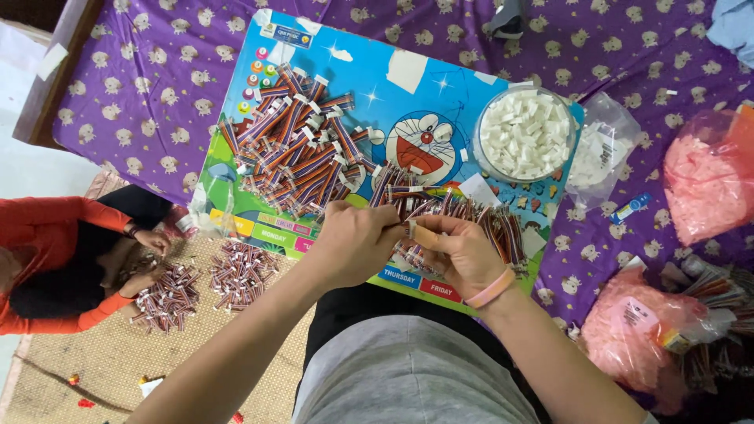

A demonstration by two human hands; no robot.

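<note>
Over the near edge of a colourful cartoon board [408,102], my left hand [353,239] and my right hand [459,251] meet, both pinching one short multicoloured ribbon cable [402,228] between the fingertips. A loose heap of the same cables [471,216] lies just beyond my hands. A bigger pile of cables with white connectors [294,145] covers the board's left half. A clear round bowl [487,161] full of small white connectors [525,133] stands at the board's right.
The board rests on a purple patterned sheet [133,86]. Pink bags [707,184] [636,326] and a clear plastic bag [601,149] lie at the right. At the left, a person in red [55,259] sits on a woven mat [102,361] beside two cable piles [239,271].
</note>
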